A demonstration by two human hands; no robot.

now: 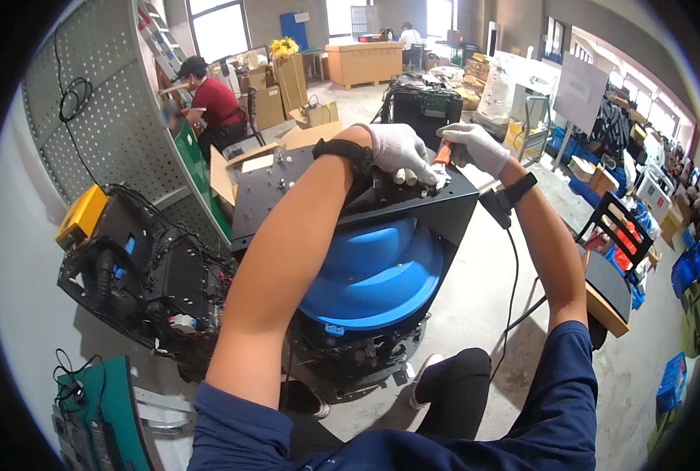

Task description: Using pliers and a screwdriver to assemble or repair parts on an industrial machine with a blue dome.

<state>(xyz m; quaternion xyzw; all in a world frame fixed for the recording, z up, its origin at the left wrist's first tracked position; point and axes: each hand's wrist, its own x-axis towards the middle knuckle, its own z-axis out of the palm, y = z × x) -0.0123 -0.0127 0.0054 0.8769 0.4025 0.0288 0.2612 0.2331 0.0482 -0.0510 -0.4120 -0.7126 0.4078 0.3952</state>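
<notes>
Both my hands wear white knit gloves and work over the right end of a black metal panel. The panel tops a machine with a rounded blue shell. In my right hand is an orange-handled tool, gripped upright between thumb and fingers; its exact kind is hard to tell. My left hand is closed, its fingers curled down beside the tool's lower end, by a small pale metal part. What its fingertips pinch is hidden. Small loose pieces lie on the panel's left part.
Left of the machine stands a black wired unit with a yellow box. An open cardboard box is behind the panel. A black cable hangs at right, near a chair. A person in red sits farther back.
</notes>
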